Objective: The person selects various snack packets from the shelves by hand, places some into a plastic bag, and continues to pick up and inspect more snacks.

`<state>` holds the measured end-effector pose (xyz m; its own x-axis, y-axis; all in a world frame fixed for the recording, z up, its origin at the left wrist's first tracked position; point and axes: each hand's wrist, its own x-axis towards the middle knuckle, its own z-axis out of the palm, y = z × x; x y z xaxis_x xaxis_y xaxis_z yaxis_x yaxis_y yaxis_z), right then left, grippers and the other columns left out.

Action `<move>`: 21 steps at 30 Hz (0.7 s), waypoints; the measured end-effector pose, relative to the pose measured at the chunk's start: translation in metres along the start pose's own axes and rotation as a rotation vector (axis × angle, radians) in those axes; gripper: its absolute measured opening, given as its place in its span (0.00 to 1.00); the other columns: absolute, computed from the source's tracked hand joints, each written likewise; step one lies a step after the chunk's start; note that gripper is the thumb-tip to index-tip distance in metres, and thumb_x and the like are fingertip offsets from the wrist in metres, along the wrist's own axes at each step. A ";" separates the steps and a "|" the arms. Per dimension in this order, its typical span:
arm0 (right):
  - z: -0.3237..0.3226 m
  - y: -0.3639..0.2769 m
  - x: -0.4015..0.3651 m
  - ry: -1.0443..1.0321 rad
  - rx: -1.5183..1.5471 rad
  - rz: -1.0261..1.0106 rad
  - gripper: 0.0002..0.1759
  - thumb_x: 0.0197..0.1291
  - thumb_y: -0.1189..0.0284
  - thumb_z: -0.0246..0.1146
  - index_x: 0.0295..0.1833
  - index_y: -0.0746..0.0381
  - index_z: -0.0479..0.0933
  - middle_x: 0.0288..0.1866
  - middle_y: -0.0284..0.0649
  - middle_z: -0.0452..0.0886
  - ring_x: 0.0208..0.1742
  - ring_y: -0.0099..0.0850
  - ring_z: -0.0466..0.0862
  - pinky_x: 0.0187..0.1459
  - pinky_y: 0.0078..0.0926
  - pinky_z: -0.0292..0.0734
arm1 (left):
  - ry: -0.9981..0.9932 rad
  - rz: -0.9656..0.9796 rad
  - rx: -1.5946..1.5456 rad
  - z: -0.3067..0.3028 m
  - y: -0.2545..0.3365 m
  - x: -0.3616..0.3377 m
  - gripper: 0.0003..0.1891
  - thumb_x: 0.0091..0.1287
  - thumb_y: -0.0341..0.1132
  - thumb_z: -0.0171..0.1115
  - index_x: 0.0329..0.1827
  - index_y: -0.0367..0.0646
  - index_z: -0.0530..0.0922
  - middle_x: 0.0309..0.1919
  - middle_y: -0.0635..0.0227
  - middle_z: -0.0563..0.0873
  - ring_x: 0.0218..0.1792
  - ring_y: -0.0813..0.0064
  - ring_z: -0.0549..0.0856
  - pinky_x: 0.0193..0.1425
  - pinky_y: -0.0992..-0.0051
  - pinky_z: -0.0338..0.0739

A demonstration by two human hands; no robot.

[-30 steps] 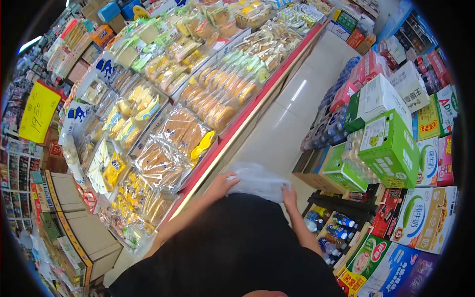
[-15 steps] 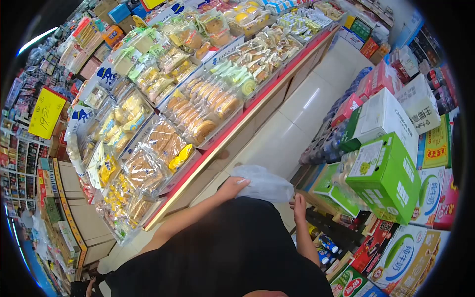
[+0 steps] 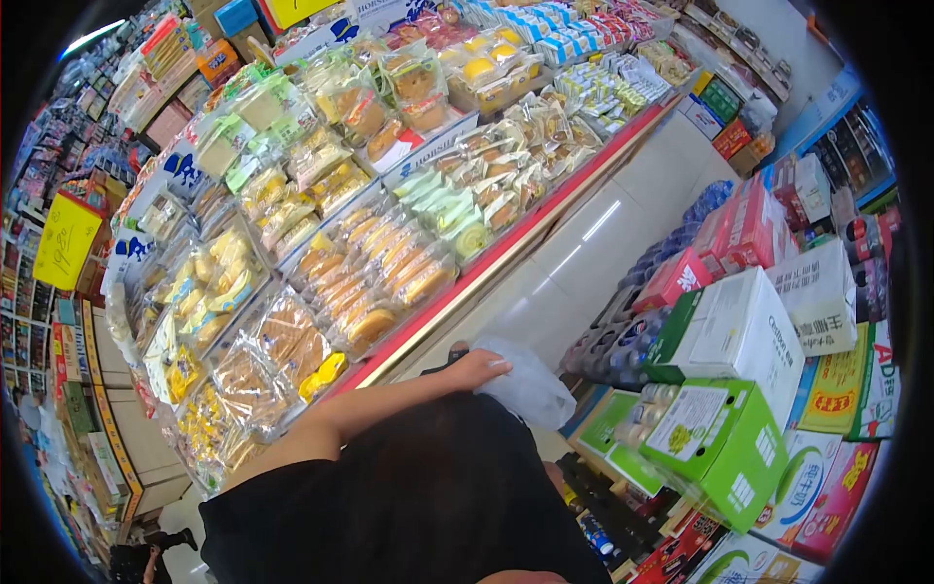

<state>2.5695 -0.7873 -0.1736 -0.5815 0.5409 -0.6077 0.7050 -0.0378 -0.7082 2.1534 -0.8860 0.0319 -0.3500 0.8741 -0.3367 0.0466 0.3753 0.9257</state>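
My left hand (image 3: 480,369) is closed on a thin, whitish translucent plastic bag (image 3: 530,385), which hangs to the right of my fingers over the aisle floor. The bag looks limp, and no contents can be made out through it. My left forearm reaches across beside the front edge of the pastry display, and the hand is apart from the packets. My right hand does not show; only a small patch of skin appears at the right side of my dark shirt.
To the left, a sloping display holds wrapped pastries (image 3: 360,277), with a red and wooden front edge (image 3: 438,316). A tiled aisle (image 3: 574,248) runs ahead. Stacked cartons, including a green box (image 3: 718,443), and packs of bottles (image 3: 623,341) line the right. A yellow price sign (image 3: 66,239) stands far left.
My right hand, beside the bag before, has dropped out of sight. The bag now hangs from my left hand alone. The view has shifted, showing more of the aisle's far end.
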 end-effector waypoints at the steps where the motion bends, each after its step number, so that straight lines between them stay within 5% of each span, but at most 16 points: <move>1: -0.004 0.002 0.018 0.014 -0.196 0.018 0.10 0.60 0.69 0.53 0.40 0.64 0.75 0.27 0.38 0.77 0.18 0.27 0.77 0.17 0.24 0.69 | -0.003 0.006 0.007 -0.009 0.002 0.008 0.22 0.66 0.50 0.55 0.37 0.36 0.81 0.25 0.61 0.82 0.26 0.73 0.79 0.34 0.73 0.74; 2: -0.012 0.004 0.036 0.026 -0.187 0.013 0.10 0.60 0.69 0.53 0.40 0.64 0.75 0.27 0.38 0.77 0.18 0.27 0.77 0.17 0.24 0.69 | 0.012 0.010 0.008 -0.016 0.002 0.017 0.22 0.66 0.50 0.55 0.38 0.36 0.81 0.26 0.59 0.83 0.27 0.72 0.79 0.36 0.72 0.74; 4: -0.029 0.013 0.064 -0.033 0.725 0.078 0.11 0.60 0.67 0.54 0.40 0.64 0.74 0.27 0.38 0.77 0.18 0.26 0.76 0.16 0.23 0.68 | 0.018 0.020 0.007 -0.035 0.006 0.037 0.22 0.66 0.50 0.55 0.38 0.36 0.81 0.28 0.57 0.83 0.28 0.71 0.80 0.37 0.71 0.75; 6: -0.038 -0.062 0.073 0.084 0.769 0.264 0.11 0.60 0.67 0.54 0.42 0.64 0.74 0.28 0.38 0.77 0.19 0.25 0.77 0.18 0.21 0.68 | -0.010 0.003 0.038 -0.047 0.006 0.049 0.21 0.66 0.49 0.55 0.38 0.36 0.81 0.30 0.57 0.84 0.31 0.71 0.81 0.40 0.70 0.75; 9: -0.031 -0.152 0.070 0.322 0.465 0.284 0.12 0.61 0.67 0.54 0.44 0.64 0.73 0.28 0.37 0.78 0.22 0.25 0.78 0.19 0.20 0.68 | -0.030 -0.043 0.038 -0.063 0.015 0.067 0.21 0.66 0.49 0.55 0.39 0.36 0.81 0.30 0.57 0.85 0.32 0.71 0.81 0.41 0.71 0.75; 12: -0.033 -0.190 0.093 0.252 0.296 0.312 0.13 0.60 0.67 0.54 0.43 0.65 0.75 0.29 0.40 0.79 0.25 0.27 0.80 0.24 0.22 0.72 | 0.017 -0.082 -0.049 -0.069 0.028 0.077 0.21 0.66 0.49 0.55 0.40 0.36 0.81 0.31 0.57 0.85 0.35 0.70 0.82 0.43 0.71 0.74; 15: -0.037 -0.176 0.121 0.221 -0.227 -0.038 0.13 0.57 0.68 0.57 0.40 0.66 0.78 0.34 0.48 0.82 0.35 0.40 0.83 0.39 0.35 0.75 | 0.097 -0.035 -0.157 -0.067 0.005 0.090 0.20 0.67 0.48 0.55 0.40 0.35 0.80 0.23 0.69 0.78 0.27 0.80 0.74 0.34 0.76 0.71; 21: -0.085 -0.223 0.192 -0.016 -0.429 0.101 0.14 0.56 0.65 0.56 0.38 0.66 0.79 0.34 0.51 0.81 0.40 0.47 0.81 0.42 0.41 0.75 | 0.252 -0.101 -0.131 -0.084 0.034 0.109 0.19 0.68 0.46 0.54 0.40 0.35 0.80 0.24 0.70 0.78 0.28 0.81 0.74 0.34 0.77 0.70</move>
<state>2.3350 -0.6040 -0.1016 -0.5049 0.5390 -0.6742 0.8614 0.2643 -0.4338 2.0377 -0.8037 0.0409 -0.5691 0.7240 -0.3898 -0.1157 0.3988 0.9097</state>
